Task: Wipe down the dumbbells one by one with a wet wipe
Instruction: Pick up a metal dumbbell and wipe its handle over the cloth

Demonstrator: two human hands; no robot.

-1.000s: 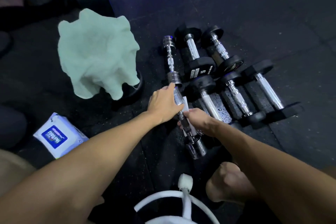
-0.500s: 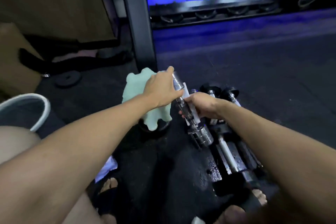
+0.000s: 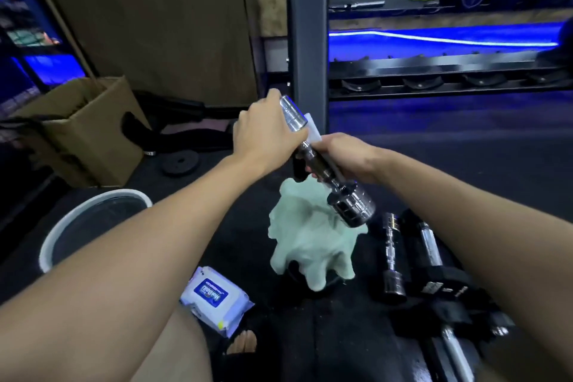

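I hold a small chrome dumbbell [image 3: 352, 206] tilted in the air above the floor. My left hand [image 3: 266, 133] grips its upper head. My right hand [image 3: 344, 155] wraps round the handle with a white wet wipe [image 3: 312, 132] pressed against it. Another chrome dumbbell [image 3: 391, 257] and several black-headed dumbbells [image 3: 434, 282] lie on the dark floor at the lower right. A pack of wet wipes [image 3: 214, 299] lies on the floor near my knee.
A pale green towel [image 3: 310, 242] is draped over a dark object below the raised dumbbell. A white-rimmed bucket [image 3: 93, 198] stands at the left, a cardboard box [image 3: 83, 133] behind it. A grey rack post [image 3: 307, 40] rises just beyond my hands.
Both hands lifted the chrome dumbbell off the floor and up in front of me. The camera tilted upward, so the rack, box and bucket came into view.
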